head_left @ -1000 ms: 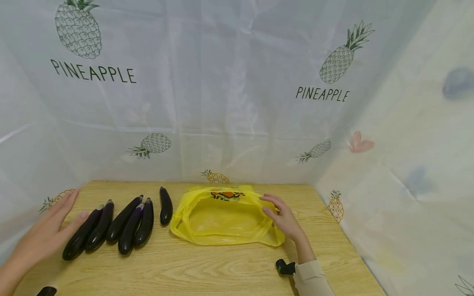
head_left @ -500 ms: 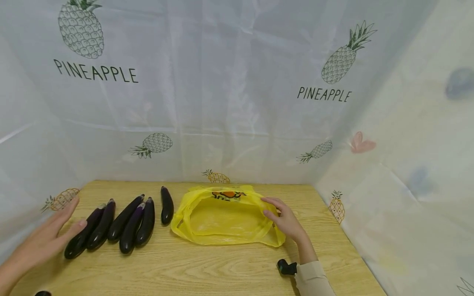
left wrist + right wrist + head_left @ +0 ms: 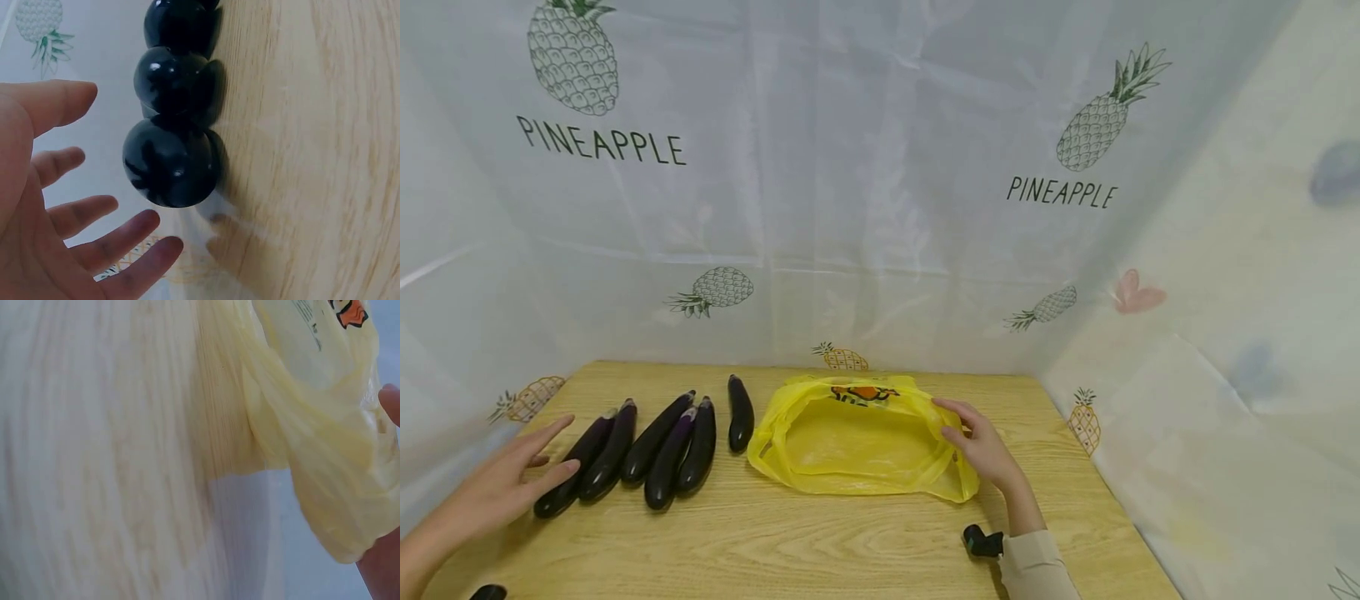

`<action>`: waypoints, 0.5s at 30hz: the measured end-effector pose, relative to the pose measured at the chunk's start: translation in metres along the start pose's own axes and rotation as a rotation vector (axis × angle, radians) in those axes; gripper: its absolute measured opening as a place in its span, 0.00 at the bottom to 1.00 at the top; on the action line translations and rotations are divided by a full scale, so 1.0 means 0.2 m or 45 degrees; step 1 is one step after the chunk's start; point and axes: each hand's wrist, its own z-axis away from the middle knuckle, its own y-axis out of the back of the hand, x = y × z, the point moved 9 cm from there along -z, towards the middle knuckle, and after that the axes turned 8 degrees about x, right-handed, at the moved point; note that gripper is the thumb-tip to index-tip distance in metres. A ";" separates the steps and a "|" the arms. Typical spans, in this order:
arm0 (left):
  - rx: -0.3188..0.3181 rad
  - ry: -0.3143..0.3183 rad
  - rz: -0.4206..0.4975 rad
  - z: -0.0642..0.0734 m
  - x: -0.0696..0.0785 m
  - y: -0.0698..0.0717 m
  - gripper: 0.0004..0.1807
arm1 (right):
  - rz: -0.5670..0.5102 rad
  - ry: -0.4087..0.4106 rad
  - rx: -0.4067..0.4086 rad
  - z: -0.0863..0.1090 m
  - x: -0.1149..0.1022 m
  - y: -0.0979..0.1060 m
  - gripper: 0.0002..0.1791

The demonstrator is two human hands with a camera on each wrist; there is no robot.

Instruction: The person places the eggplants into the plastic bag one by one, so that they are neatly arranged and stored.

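Several dark purple eggplants (image 3: 670,467) lie side by side on the left of the wooden table. My left hand (image 3: 497,492), fingers spread, is beside the leftmost eggplant (image 3: 568,483). In the left wrist view the fingers and thumb stand around the rounded end of the nearest eggplant (image 3: 169,162), with a gap between. A yellow plastic bag (image 3: 865,485) lies mid-table, its mouth spread wide and its inside showing. My right hand (image 3: 988,450) holds the bag's right edge; in the right wrist view the yellow film (image 3: 331,444) passes between thumb (image 3: 390,403) and fingers, which are mostly hidden.
One eggplant (image 3: 741,417) lies apart from the others, close to the bag's left side. A black device (image 3: 982,542) is at the right wrist. White curtains (image 3: 880,208) with pineapple prints enclose the table (image 3: 820,550) at the back and sides.
My left hand has lowered and come closer to the leftmost eggplant. The right hand stays at the bag's edge, and the view has shifted slightly.
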 end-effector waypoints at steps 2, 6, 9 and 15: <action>-0.016 -0.005 0.022 -0.01 -0.01 -0.02 0.47 | -0.002 0.022 0.006 0.00 0.00 0.01 0.26; -0.032 0.002 0.057 -0.01 -0.03 -0.04 0.48 | -0.017 0.034 0.005 0.00 0.00 0.01 0.26; -0.034 0.015 0.085 -0.02 -0.04 -0.05 0.49 | -0.042 0.004 -0.002 0.00 0.01 0.02 0.26; -0.049 0.024 0.133 -0.02 -0.06 -0.07 0.50 | -0.085 -0.026 -0.027 0.00 0.03 0.01 0.26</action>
